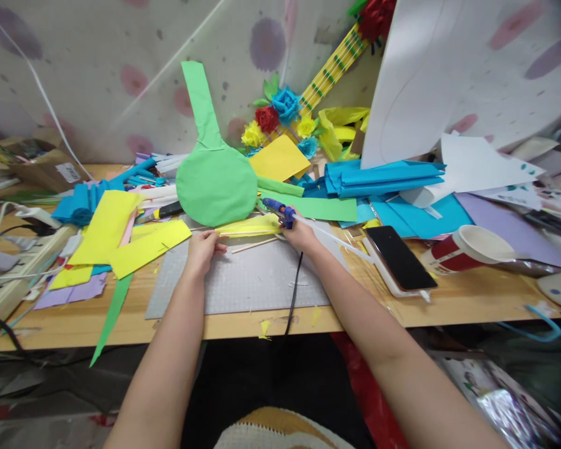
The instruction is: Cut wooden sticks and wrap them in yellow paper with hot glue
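Noted yellow strip [250, 224] along far edge of grey cutting mat [252, 290], with long axis side to side and thin pale stick [247, 234] along its near side. Found left hand [207, 247] nearer, over mat's far left part, closed in a small pinch at strip's left end, with the rest of it away to the right. Logged right hand [300, 234] over mat's far right part, curled round blue glue gun [286, 216] close by strip's right end; could not tell whether touching strip.
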Available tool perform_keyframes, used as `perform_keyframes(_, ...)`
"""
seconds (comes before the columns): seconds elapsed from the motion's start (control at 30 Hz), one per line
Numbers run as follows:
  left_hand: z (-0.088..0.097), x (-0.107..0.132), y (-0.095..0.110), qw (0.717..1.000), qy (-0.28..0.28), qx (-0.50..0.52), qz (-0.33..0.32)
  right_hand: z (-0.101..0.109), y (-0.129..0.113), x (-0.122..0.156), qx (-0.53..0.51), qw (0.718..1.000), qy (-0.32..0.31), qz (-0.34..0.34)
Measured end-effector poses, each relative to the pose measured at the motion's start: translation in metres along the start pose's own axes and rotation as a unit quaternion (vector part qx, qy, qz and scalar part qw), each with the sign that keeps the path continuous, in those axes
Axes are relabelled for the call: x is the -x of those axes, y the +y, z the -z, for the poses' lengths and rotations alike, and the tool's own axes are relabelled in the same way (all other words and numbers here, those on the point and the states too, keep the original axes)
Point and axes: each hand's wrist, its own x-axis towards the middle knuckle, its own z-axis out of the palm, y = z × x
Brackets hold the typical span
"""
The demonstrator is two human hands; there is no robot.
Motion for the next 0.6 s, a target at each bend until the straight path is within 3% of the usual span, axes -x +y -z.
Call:
perform_keyframes(0.27, 0.001, -0.002, -0.002, 1.000, -0.005, -0.001, -0.006, 0.011, -0.001, 0.010, 0.018, 1.000, 0.017, -0.013)
perform_keyframes(0.6, 0.002, -0.001, -0.001, 1.000, -0.010, -0.010, -0.003, 0.010, -0.010, 0.010, -0.093, 0.994, -0.006, -0.062)
